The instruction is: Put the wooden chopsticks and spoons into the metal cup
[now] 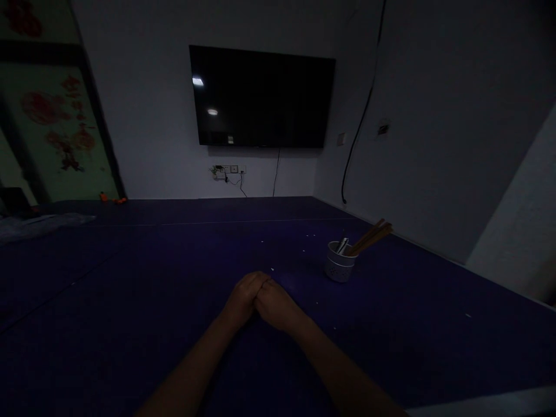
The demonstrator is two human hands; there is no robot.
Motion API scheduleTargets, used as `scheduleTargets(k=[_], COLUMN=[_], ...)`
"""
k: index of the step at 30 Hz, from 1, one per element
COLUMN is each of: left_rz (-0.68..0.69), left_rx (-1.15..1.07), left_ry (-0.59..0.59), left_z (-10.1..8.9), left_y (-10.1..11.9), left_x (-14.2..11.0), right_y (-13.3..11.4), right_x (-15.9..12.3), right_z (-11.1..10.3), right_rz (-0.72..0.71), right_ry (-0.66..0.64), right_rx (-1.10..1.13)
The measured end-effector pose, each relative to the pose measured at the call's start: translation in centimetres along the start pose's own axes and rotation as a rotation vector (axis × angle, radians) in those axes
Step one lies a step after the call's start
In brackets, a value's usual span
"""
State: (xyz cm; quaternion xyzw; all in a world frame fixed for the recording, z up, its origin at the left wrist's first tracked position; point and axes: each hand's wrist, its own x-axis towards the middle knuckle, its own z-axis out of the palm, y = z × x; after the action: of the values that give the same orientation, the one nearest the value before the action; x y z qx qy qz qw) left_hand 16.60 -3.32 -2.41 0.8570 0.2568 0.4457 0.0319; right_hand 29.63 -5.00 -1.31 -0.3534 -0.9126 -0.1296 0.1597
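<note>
My left hand (244, 294) and my right hand (273, 302) rest together on the dark blue tabletop (174, 278), touching each other. Both are closed, with the left fingers folded against the right hand near the knuckles. No object shows in either one, though the palms are hidden. To the right of my hands stands a grey perforated cup (340, 271), apart from them. It holds several wooden sticks (372, 236) leaning right and a shiny whitish item (343, 246).
Small white scraps (272, 269) dot the table. Clear plastic film (43, 225) lies at the far left, with small orange items (119, 201) at the back. A dark television (264, 98) hangs on the wall above sockets (233, 169). A black cable (358, 130) runs down the right wall.
</note>
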Motion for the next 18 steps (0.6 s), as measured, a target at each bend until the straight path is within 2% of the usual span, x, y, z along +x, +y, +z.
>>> scheduleTargets(k=[4, 11, 14, 18], left_rz=[-0.033, -0.098, -0.163, -0.335], left_rx=[-0.034, -0.049, -0.084, -0.212], left_ry=[-0.008, 0.003, 0.059, 0.153], left_z=[0.0, 0.1, 0.0, 0.0], left_y=[0.2, 0.1, 0.0, 0.0], left_x=[0.4, 0.4, 0.3, 0.4], right_y=[0.0, 0.1, -0.1, -0.6], right_x=[0.1, 0.5, 0.7, 0.7], right_z=[0.4, 1.2, 0.8, -0.3], right_rz=[0.050, 0.071, 0.087, 0.025], right_ry=[0.042, 0.044, 0.124, 0.289], right_rx=[0.008, 0.046, 0.080, 0.155])
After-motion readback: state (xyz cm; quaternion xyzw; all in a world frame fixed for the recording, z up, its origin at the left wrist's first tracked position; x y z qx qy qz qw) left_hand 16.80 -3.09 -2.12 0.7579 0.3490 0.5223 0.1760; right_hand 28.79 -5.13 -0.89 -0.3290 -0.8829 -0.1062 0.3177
